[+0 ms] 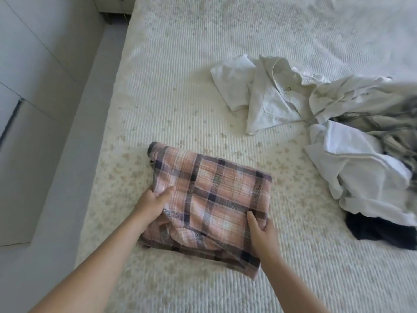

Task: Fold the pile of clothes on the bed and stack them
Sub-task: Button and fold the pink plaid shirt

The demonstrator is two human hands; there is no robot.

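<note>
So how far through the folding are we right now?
Early. In hand: the pink plaid garment lies folded into a rough rectangle, with the left hand and right hand gripping its near edges. No finished stack is visible. Left: the white shirt, and beside it the heap of white, grey and dark clothes, all unfolded.

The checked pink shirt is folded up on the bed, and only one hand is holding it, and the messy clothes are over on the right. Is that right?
Not quite. Both hands hold the checked pink shirt: the left hand grips its left edge and the right hand grips its right edge, as the head view shows. The rest is right: it lies folded on the bed, and the messy clothes are on the right.
</note>
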